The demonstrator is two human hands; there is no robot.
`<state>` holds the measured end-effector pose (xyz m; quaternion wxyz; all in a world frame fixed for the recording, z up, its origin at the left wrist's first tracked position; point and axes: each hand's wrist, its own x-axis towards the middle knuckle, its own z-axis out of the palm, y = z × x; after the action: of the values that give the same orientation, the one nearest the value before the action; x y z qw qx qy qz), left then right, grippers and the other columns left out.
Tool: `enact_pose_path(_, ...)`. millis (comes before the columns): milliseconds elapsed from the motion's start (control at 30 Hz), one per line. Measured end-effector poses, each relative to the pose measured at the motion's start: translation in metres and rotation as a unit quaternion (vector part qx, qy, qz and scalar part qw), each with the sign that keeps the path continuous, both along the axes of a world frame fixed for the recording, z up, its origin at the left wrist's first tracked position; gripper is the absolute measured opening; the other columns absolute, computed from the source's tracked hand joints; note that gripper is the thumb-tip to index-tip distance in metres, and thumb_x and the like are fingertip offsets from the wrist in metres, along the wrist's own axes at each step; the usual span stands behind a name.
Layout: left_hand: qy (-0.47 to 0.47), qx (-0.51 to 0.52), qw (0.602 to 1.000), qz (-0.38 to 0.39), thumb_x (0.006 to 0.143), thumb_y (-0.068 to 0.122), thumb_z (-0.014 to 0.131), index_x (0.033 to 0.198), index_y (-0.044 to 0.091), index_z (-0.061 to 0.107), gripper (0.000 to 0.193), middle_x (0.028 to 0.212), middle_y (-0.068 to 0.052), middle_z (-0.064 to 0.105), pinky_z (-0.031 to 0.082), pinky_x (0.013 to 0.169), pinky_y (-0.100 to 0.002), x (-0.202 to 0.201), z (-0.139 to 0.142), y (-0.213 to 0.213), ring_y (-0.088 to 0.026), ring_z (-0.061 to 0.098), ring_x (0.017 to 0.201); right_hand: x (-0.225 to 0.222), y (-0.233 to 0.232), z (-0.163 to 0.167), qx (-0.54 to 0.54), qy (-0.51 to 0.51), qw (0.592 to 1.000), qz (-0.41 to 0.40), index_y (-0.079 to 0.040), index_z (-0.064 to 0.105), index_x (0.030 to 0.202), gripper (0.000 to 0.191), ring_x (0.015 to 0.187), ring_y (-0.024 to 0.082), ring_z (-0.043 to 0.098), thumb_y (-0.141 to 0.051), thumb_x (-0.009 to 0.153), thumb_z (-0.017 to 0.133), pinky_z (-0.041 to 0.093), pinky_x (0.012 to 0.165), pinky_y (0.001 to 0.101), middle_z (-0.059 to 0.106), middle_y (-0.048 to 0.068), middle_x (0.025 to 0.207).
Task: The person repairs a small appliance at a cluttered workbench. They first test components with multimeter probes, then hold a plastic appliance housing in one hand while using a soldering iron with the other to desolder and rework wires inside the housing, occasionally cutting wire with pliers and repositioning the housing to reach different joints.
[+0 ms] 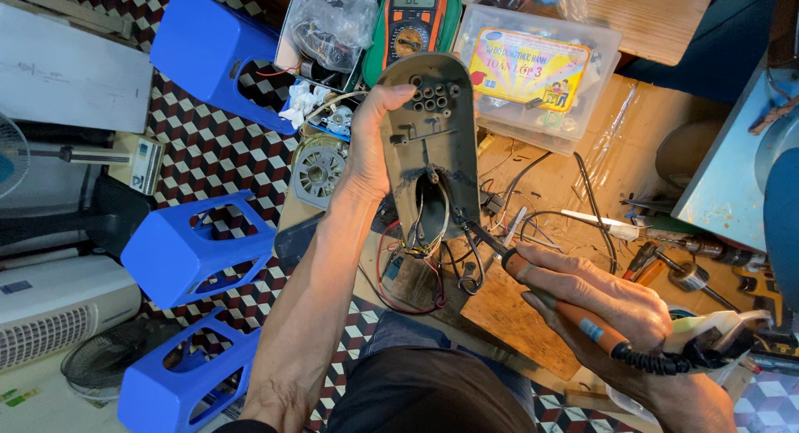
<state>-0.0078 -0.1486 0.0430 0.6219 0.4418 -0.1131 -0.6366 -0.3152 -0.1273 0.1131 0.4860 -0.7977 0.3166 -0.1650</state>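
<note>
- Far left, on the checkered floor: three blue plastic stools (196, 248) lie tipped over, one up top, one mid-frame, one at the bottom edge.
- Beside them, a white appliance with a grille (50, 316) sits at the left edge, with a small fan (10, 154) above it.
- Moving in: a round grey finned motor part (318, 172) lies at the near-left corner of the surface (516, 316), just left of the forearm.
- Here's the left hand (370, 141), raised over the surface, its grip wrapped around the edge of a grey plastic housing (433, 116). Thumb over the top rim, palm behind it, and the housing is held upright with its hollow inside facing the camera.
- Out of the housing's lower opening hangs a bundle of wires (420, 233), red and dark, trailing down onto the surface.
- Behind the housing: an orange multimeter (414, 21) and, to its right, a clear plastic box with a yellow label (533, 71).
- Now the right hand (599, 304), low and right, grip closed around the orange handle of a soldering iron (533, 287). Its dark tip points up-left and sits right at the housing's lower opening, among the wires.
- Far right: a white-tipped tool (599, 223) and metal parts lie on the surface near a blue panel (732, 166).
</note>
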Motion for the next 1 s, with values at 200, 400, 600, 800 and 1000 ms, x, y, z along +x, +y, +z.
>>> enact_pose_path(200, 0.018, -0.003, 0.997, -0.073, 0.086, 0.036, 0.064, 0.117, 0.003, 0.066, 0.046, 0.101, -0.011, 0.072, 0.062, 0.074, -0.038, -0.005, -0.015, -0.020, -0.020, 0.072, 0.084, -0.006, -0.010, 0.005, 0.013, -0.003, 0.998, 0.055, -0.005, 0.068, 0.129, 0.050, 0.120, 0.028, 0.071, 0.003, 0.079, 0.070, 0.066, 0.086, 0.0337, 0.066, 0.015, 0.141)
enact_pose_path(400, -0.026, -0.004, 0.994, -0.110, 0.084, 0.038, 0.065, 0.107, 0.006, 0.068, 0.039, 0.093, -0.005, 0.071, 0.059, 0.069, -0.032, -0.017, -0.038, -0.052, -0.014, 0.069, 0.078, -0.005, -0.010, 0.001, -0.051, 0.029, 0.998, 0.008, -0.006, 0.071, 0.119, 0.041, 0.118, 0.028, 0.072, 0.002, 0.078, 0.071, 0.064, 0.091, 0.0373, 0.071, 0.012, 0.132)
enact_pose_path(600, -0.055, -0.091, 0.978, -0.178, 0.094, 0.039, 0.060, 0.101, 0.008, 0.068, 0.032, 0.099, 0.001, 0.064, 0.051, 0.076, -0.028, -0.037, -0.070, -0.079, -0.009, 0.060, 0.087, -0.012, -0.012, 0.002, -0.046, 0.061, 0.997, 0.002, -0.006, 0.071, 0.117, 0.041, 0.115, 0.025, 0.074, 0.002, 0.077, 0.073, 0.065, 0.091, 0.0365, 0.072, 0.011, 0.130)
enact_pose_path(800, -0.174, 0.013, 0.965, -0.194, 0.083, 0.053, 0.062, 0.104, 0.012, 0.073, 0.048, 0.106, 0.000, 0.066, 0.046, 0.086, -0.031, -0.059, -0.086, -0.106, -0.011, 0.059, 0.096, -0.008, -0.015, 0.005, -0.065, 0.061, 0.996, -0.012, -0.004, 0.073, 0.113, 0.035, 0.113, 0.024, 0.074, 0.002, 0.079, 0.073, 0.063, 0.089, 0.0351, 0.073, 0.012, 0.126)
enact_pose_path(1000, -0.178, 0.017, 0.964, -0.199, 0.077, 0.059, 0.064, 0.104, 0.010, 0.070, 0.056, 0.108, -0.004, 0.065, 0.047, 0.086, -0.037, -0.063, -0.090, -0.113, -0.016, 0.058, 0.098, -0.008, -0.010, 0.009, -0.077, 0.044, 0.995, -0.043, -0.003, 0.073, 0.109, 0.028, 0.113, 0.022, 0.075, -0.002, 0.081, 0.075, 0.062, 0.095, 0.0347, 0.075, 0.011, 0.122)
